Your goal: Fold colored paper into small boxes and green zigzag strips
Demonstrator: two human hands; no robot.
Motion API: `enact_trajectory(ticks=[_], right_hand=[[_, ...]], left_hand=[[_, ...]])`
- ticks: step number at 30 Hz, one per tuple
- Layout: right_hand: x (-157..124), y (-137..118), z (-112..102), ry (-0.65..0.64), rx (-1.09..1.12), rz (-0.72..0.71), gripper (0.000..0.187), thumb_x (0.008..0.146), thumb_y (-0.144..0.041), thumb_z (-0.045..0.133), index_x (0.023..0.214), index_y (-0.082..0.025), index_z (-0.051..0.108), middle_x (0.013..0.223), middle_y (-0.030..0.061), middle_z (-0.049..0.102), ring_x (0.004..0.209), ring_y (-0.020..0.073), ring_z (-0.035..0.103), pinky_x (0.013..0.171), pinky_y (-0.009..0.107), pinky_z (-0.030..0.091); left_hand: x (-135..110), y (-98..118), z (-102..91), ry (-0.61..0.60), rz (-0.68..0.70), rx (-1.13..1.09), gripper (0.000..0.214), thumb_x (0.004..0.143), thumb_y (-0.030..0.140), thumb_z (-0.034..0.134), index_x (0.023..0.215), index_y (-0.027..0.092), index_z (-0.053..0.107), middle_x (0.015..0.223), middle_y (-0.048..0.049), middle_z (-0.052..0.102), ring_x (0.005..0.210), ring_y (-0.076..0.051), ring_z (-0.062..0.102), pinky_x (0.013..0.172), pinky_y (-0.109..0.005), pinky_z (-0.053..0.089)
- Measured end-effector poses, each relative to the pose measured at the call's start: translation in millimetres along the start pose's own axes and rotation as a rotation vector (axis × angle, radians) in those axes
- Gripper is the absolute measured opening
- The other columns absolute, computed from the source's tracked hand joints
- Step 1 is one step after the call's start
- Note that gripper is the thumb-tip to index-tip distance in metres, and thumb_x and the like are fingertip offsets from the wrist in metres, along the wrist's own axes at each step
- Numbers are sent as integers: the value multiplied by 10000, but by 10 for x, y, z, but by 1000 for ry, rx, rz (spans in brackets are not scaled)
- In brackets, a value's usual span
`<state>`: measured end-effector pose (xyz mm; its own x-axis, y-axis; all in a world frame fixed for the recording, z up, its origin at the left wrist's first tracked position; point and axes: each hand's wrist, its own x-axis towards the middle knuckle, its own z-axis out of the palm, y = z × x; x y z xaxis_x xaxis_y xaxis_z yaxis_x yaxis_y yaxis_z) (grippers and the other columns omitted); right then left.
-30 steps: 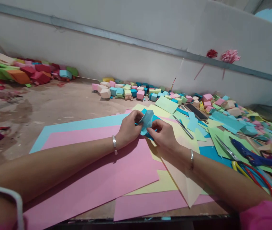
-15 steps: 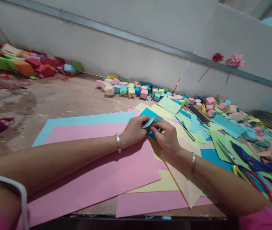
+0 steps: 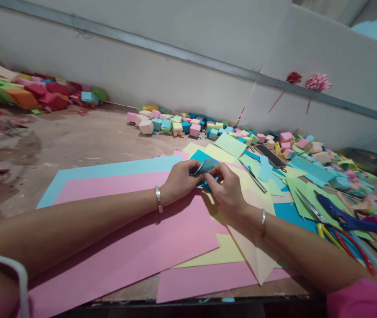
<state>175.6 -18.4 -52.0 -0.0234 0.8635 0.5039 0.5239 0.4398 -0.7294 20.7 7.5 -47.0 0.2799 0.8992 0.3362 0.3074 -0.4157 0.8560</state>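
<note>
Between my two hands is a small light-blue piece of paper [image 3: 207, 165], bent upward. My left hand [image 3: 182, 177] pinches its left side with thumb and fingers. From the right, my right hand [image 3: 225, 185] grips the lower right edge with its fingertips. Part of the paper is hidden behind the fingers. Under the hands lie a darker blue sheet [image 3: 199, 154] and a large pink sheet [image 3: 131, 229], with a light-blue sheet [image 3: 115, 165] beneath the pink one.
A silver pen-like tool [image 3: 253, 176] lies right of my hands. Scissors [image 3: 312, 207] and a blue-handled tool [image 3: 340, 214] lie farther right, near a phone [image 3: 269, 156]. Folded paper boxes [image 3: 166, 126] line the wall; larger ones [image 3: 54, 97] are heaped at left.
The light-blue paper between my fingers has tilted and bent, now showing more of its face. My hands stay close together. The whole view has shifted slightly.
</note>
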Motion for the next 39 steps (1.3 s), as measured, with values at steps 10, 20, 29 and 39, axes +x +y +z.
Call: enact_trajectory(ticks=[10,20,29,39], right_hand=[[26,87,21,-78,105,39,138,820,-198,482,872,-194,609,848,23,642,811,171,593,732,298,463],[11,99,20,-52,-66,-76,69,720,-174,580,774,-214,600,800,6,614,766,171,562,670,288,438],[21,92,7,-80,-119,-44,220,640,-100,507,792,-215,616,803,13,656,770,186,592,685,299,444],[39,61,-1,-57,-99,1,102,745,-209,526,828,-218,585,766,-7,636,697,165,571,649,284,422]], left_hand=[[19,34,-19,85,-17,-22,86,671,174,659,657,176,574,628,42,536,601,-103,461,550,-243,391],[-7,20,-3,90,-6,41,47,711,188,672,703,174,716,697,-5,698,650,-141,593,620,-271,472],[-2,-24,-22,71,165,183,175,708,99,603,723,188,753,778,-30,740,715,-163,638,678,-289,480],[-15,51,-33,103,154,283,166,737,118,530,809,172,669,725,10,680,643,-129,574,611,-243,426]])
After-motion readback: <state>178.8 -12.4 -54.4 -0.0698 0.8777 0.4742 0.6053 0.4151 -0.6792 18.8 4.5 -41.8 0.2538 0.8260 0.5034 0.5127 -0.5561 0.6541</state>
